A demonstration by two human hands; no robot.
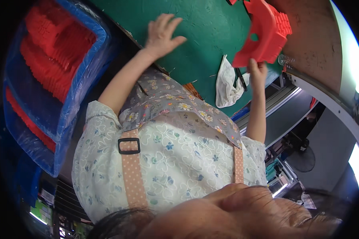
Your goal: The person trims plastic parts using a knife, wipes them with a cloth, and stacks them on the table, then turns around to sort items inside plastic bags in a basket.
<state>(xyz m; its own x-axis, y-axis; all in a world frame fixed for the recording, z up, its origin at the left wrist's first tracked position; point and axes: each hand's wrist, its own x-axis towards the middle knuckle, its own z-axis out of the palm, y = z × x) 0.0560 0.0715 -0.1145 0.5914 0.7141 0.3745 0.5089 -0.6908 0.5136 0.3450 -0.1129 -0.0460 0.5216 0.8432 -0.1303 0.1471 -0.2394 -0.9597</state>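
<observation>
At left, a blue crate (pixel 68 113) holds red parts (pixel 56 51); left hand (pixel 162 36) spread, right hand (pixel 258 73) pinching a red piece (pixel 269 40).

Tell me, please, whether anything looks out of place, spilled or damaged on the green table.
Only the white cloth looks untidy: it lies crumpled near the right hand, with a slim black object against it. No spill or obvious damage shows.

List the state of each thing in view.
Left hand: open, empty.
Right hand: closed on red plastic part.
Red plastic part: held near one end.
White cloth: crumpled.
Slender black tool: lying by the cloth.
Blue crate: plastic-covered, holding red pieces.
Strap buckle: fastened.
</observation>
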